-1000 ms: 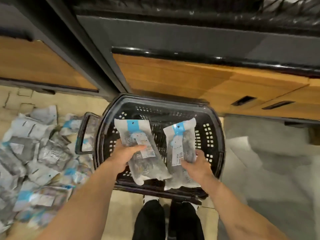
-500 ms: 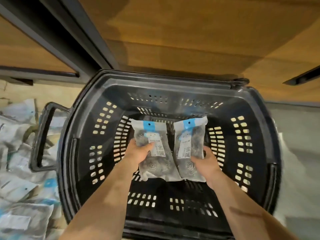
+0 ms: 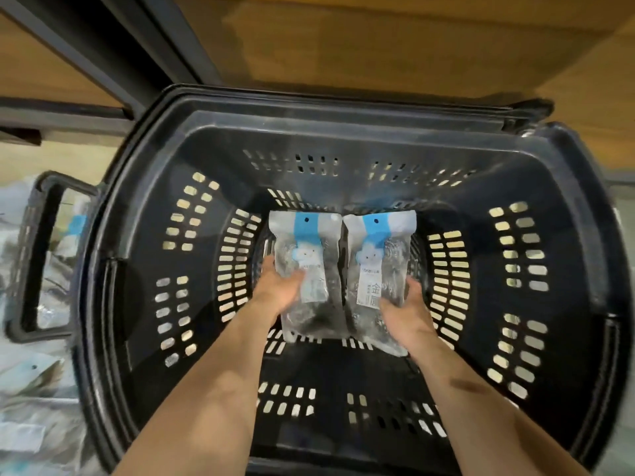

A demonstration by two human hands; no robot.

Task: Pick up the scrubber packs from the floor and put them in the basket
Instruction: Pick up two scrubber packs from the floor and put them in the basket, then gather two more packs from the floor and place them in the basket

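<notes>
Down inside the basket (image 3: 343,132), we see our left hand (image 3: 280,286) curled around the lower part of the left scrubber pack (image 3: 307,269), thumb across its front, fingers hidden behind it. Our right hand (image 3: 405,314) grips the right scrubber pack (image 3: 378,269) the same way, from its outer lower edge, with the thumb lying on the clear plastic. Both hands are closed on their packs.

The two packs sit side by side, edges touching, blue header strips pointing toward the far wall of the basket. Each shows a white label and grey metallic scrubbers through the plastic. They lie low over the middle of the basket's floor; whether they already rest on it we cannot tell.

The basket is black plastic with rows of slots in its walls and floor, and no other goods show inside it. Its handle (image 3: 34,255) hangs folded outward on the basket's left side. Beyond that handle, left of the basket, more scrubber packs (image 3: 24,389) lie in a blurred heap on the floor. Behind the basket's far rim stands a wooden cabinet front (image 3: 378,46) with a dark metal post (image 3: 144,46) to its left.
</notes>
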